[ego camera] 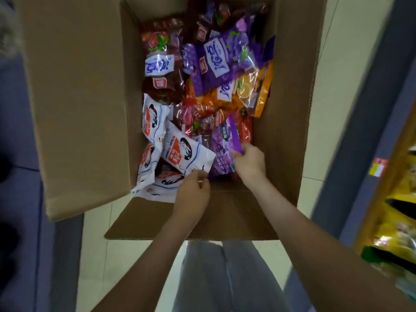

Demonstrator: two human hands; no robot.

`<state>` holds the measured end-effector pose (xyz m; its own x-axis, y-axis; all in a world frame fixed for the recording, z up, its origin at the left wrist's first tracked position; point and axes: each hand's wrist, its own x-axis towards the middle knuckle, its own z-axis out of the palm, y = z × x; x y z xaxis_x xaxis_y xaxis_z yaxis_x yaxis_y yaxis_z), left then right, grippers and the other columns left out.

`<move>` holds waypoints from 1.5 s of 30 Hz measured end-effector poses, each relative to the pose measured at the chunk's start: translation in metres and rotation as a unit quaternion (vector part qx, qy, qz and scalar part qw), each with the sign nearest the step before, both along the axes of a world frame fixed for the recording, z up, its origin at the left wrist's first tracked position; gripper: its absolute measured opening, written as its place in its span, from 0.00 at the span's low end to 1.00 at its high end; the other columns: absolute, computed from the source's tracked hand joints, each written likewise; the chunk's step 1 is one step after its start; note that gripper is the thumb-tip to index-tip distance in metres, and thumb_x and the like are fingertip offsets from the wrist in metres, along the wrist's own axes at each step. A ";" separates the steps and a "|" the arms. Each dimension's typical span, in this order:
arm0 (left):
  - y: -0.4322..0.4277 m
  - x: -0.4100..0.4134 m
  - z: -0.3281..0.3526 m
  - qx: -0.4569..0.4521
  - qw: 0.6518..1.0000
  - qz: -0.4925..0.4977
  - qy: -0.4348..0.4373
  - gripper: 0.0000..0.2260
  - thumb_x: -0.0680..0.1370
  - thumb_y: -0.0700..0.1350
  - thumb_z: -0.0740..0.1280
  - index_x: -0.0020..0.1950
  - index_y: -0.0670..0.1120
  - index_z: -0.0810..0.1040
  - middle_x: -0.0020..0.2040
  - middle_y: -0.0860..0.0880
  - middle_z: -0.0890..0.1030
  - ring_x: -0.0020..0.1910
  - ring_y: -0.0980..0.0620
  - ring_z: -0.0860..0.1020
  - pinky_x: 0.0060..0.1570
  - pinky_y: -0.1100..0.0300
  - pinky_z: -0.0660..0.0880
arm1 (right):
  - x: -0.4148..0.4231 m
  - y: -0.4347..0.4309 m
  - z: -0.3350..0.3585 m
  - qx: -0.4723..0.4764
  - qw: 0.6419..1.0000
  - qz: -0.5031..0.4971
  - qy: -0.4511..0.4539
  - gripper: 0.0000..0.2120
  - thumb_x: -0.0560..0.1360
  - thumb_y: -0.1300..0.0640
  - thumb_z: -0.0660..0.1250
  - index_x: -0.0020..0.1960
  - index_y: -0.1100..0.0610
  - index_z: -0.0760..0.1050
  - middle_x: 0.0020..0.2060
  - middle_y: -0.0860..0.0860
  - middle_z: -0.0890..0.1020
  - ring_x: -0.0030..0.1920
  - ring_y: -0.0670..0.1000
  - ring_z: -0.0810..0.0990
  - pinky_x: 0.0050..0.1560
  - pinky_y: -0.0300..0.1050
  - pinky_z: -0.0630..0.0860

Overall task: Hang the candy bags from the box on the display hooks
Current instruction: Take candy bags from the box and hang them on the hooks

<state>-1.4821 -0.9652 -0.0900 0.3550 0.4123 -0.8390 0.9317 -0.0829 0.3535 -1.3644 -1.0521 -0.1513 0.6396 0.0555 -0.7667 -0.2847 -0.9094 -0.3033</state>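
Note:
An open cardboard box (85, 104) on the floor holds several candy bags: white, purple, orange and dark red ones. My left hand (193, 194) reaches into the near end and pinches the lower corner of a white candy bag (184, 154). My right hand (249, 163) grips the top strip of a purple candy bag (221, 140) near the box's right wall. A large purple bag (225, 57) and an orange bag (245, 91) lie farther back. No display hooks are in sight.
The box flaps (191, 221) fold outward on all sides over a pale tiled floor (96, 255). A shelf with yellow packages (391, 221) runs along the right edge. Blue-grey shelving (18, 154) stands at the left. My legs (225, 278) are below the box.

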 end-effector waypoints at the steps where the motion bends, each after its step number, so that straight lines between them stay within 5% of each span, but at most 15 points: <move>1: 0.001 0.002 0.014 -0.004 0.998 0.050 0.024 0.11 0.81 0.44 0.59 0.62 0.45 0.73 0.54 0.48 0.77 0.48 0.51 0.73 0.45 0.62 0.65 | -0.001 0.005 0.022 0.018 1.000 -0.005 -0.004 0.09 0.77 0.56 0.62 0.54 0.58 0.76 0.51 0.57 0.81 0.50 0.59 0.79 0.50 0.50 0.77; 4: 0.009 0.018 0.056 -0.102 0.926 0.346 0.110 0.14 0.80 0.46 0.60 0.62 0.40 0.74 0.52 0.44 0.77 0.48 0.45 0.74 0.48 0.56 0.69 | -0.002 0.016 0.098 0.066 0.996 -0.060 -0.022 0.09 0.78 0.56 0.62 0.54 0.58 0.76 0.51 0.57 0.81 0.50 0.58 0.79 0.50 0.48 0.77; 8: 0.015 0.052 0.136 -0.401 0.700 0.589 0.046 0.24 0.80 0.57 0.59 0.65 0.38 0.72 0.59 0.38 0.77 0.60 0.42 0.75 0.61 0.48 0.71 | 0.003 0.034 0.214 0.176 0.977 -0.117 -0.010 0.05 0.77 0.60 0.64 0.41 0.58 0.74 0.39 0.59 0.80 0.38 0.54 0.76 0.39 0.41 0.73; 11: 0.029 0.066 0.206 -0.408 0.657 0.628 -0.086 0.23 0.81 0.56 0.57 0.65 0.39 0.73 0.47 0.38 0.83 0.47 0.44 0.81 0.43 0.52 0.80 | 0.008 0.051 0.303 0.274 0.952 -0.130 0.036 0.04 0.76 0.63 0.65 0.45 0.56 0.77 0.41 0.57 0.83 0.41 0.54 0.81 0.47 0.47 0.77; 13: 0.041 0.070 0.258 -0.396 0.637 0.640 -0.167 0.21 0.82 0.54 0.56 0.64 0.39 0.74 0.41 0.39 0.84 0.39 0.45 0.83 0.33 0.55 0.81 | 0.011 0.060 0.360 0.339 0.930 -0.110 0.092 0.08 0.77 0.68 0.62 0.46 0.57 0.77 0.36 0.49 0.83 0.36 0.46 0.81 0.39 0.37 0.77; 15: 0.057 0.065 0.307 -0.388 0.632 0.633 -0.222 0.22 0.81 0.55 0.55 0.56 0.39 0.79 0.41 0.38 0.84 0.36 0.44 0.84 0.33 0.53 0.81 | 0.011 0.066 0.409 0.375 0.912 -0.072 0.150 0.11 0.77 0.70 0.60 0.42 0.58 0.75 0.27 0.45 0.81 0.27 0.40 0.78 0.29 0.32 0.72; 18: 0.080 0.047 0.381 -0.375 0.639 0.611 -0.279 0.23 0.80 0.57 0.57 0.55 0.40 0.80 0.45 0.37 0.84 0.39 0.42 0.84 0.34 0.49 0.81 | 0.007 0.077 0.470 0.396 0.896 0.022 0.200 0.14 0.76 0.68 0.64 0.35 0.55 0.75 0.25 0.46 0.77 0.25 0.43 0.73 0.33 0.39 0.68; 22: 0.112 0.003 0.454 -0.253 0.674 0.583 -0.377 0.29 0.71 0.53 0.74 0.68 0.41 0.73 0.64 0.37 0.76 0.62 0.37 0.76 0.62 0.38 0.71 | 0.004 0.096 0.545 0.425 0.849 0.115 0.291 0.04 0.72 0.63 0.69 0.44 0.56 0.80 0.38 0.49 0.84 0.38 0.45 0.82 0.41 0.40 0.78; 26: 0.136 -0.045 0.537 -0.078 0.707 0.526 -0.467 0.13 0.77 0.40 0.67 0.61 0.40 0.74 0.58 0.37 0.79 0.54 0.38 0.80 0.57 0.38 0.75 | 0.003 0.131 0.618 0.477 0.801 0.141 0.332 0.31 0.56 0.47 0.81 0.55 0.55 0.78 0.49 0.52 0.84 0.47 0.48 0.83 0.49 0.44 0.79; 28: 0.146 -0.070 0.572 -0.032 0.718 0.495 -0.488 0.08 0.78 0.39 0.66 0.57 0.43 0.75 0.53 0.40 0.82 0.47 0.42 0.82 0.49 0.44 0.79 | -0.007 0.149 0.654 0.500 0.772 0.187 0.344 0.36 0.57 0.45 0.80 0.62 0.54 0.75 0.57 0.54 0.81 0.52 0.52 0.81 0.50 0.45 0.78; 30: 0.153 -0.096 0.601 0.010 0.723 0.474 -0.503 0.10 0.78 0.40 0.66 0.59 0.43 0.74 0.52 0.41 0.83 0.44 0.44 0.83 0.42 0.50 0.80 | -0.021 0.166 0.685 0.505 0.757 0.198 0.363 0.32 0.59 0.47 0.79 0.60 0.53 0.77 0.56 0.55 0.81 0.50 0.53 0.82 0.46 0.45 0.80; 33: 0.160 -0.133 0.642 0.078 0.727 0.439 -0.522 0.11 0.77 0.39 0.68 0.59 0.44 0.74 0.53 0.42 0.83 0.48 0.43 0.83 0.46 0.49 0.80 | -0.053 0.191 0.724 0.496 0.761 0.250 0.335 0.14 0.72 0.53 0.69 0.56 0.56 0.77 0.54 0.57 0.82 0.46 0.53 0.82 0.44 0.46 0.80; 35: 0.162 -0.156 0.667 0.111 0.721 0.430 -0.531 0.12 0.76 0.39 0.69 0.58 0.45 0.75 0.53 0.43 0.83 0.47 0.45 0.83 0.47 0.49 0.79 | -0.079 0.211 0.747 0.498 0.755 0.302 0.303 0.06 0.77 0.58 0.62 0.51 0.57 0.76 0.43 0.52 0.85 0.40 0.49 0.83 0.40 0.42 0.80; 40: 0.170 -0.218 0.723 0.182 0.686 0.423 -0.563 0.09 0.77 0.41 0.67 0.56 0.48 0.75 0.56 0.42 0.82 0.54 0.41 0.80 0.55 0.45 0.77 | -0.158 0.254 0.798 0.565 0.713 0.310 0.274 0.12 0.72 0.59 0.67 0.55 0.59 0.76 0.46 0.56 0.84 0.44 0.54 0.83 0.53 0.54 0.78; 45: 0.186 -0.290 0.776 0.241 0.655 0.423 -0.578 0.08 0.78 0.42 0.66 0.57 0.46 0.75 0.51 0.46 0.83 0.46 0.49 0.82 0.48 0.52 0.79 | -0.233 0.280 0.845 0.647 0.639 0.334 0.248 0.12 0.69 0.63 0.66 0.53 0.57 0.75 0.43 0.50 0.85 0.43 0.49 0.83 0.52 0.49 0.78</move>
